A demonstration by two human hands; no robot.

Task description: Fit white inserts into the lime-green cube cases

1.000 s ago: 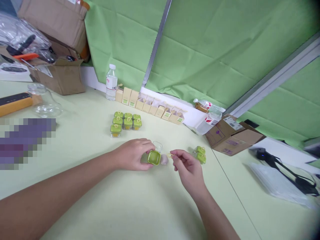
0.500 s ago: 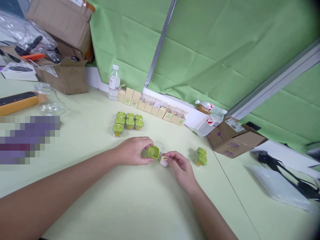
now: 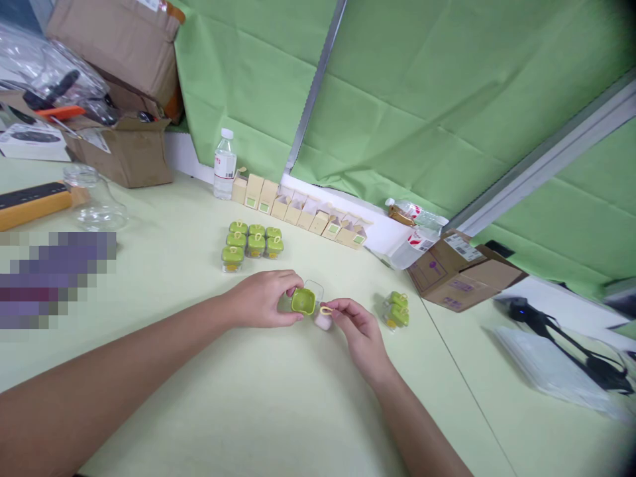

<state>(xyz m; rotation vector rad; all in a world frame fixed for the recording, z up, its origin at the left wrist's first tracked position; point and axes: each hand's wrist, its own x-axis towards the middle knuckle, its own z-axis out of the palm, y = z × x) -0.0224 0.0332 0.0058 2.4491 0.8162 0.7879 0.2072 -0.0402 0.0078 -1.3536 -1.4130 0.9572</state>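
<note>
My left hand [image 3: 271, 298] grips a small hollow green lid [image 3: 303, 301] between thumb and fingers, its open inside facing me. Just behind the lid, a clear square container [image 3: 315, 287] shows in part. The fingertips of my right hand [image 3: 358, 328] pinch a yellow loop [image 3: 326, 310]. Right below that loop is a small whitish-pink block [image 3: 323, 321]; whether the two are joined I cannot tell. Clear jars with green lids [image 3: 256, 244] and yellow loops stand in a group beyond my left hand. A few more green-lidded jars [image 3: 397, 310] stand to the right of my right hand.
Small open cartons [image 3: 303, 211] line the wall beside a water bottle [image 3: 225, 165]. More bottles [image 3: 415, 242] lie near a cardboard box [image 3: 460, 271] at right. A glass jar [image 3: 97, 202] and a filled carton [image 3: 134, 152] are at left. Plastic bags [image 3: 551, 374] lie far right.
The whole view has shifted slightly. Both hands keep their grips on the green lid and the yellow loop, with hardly any movement between them.
</note>
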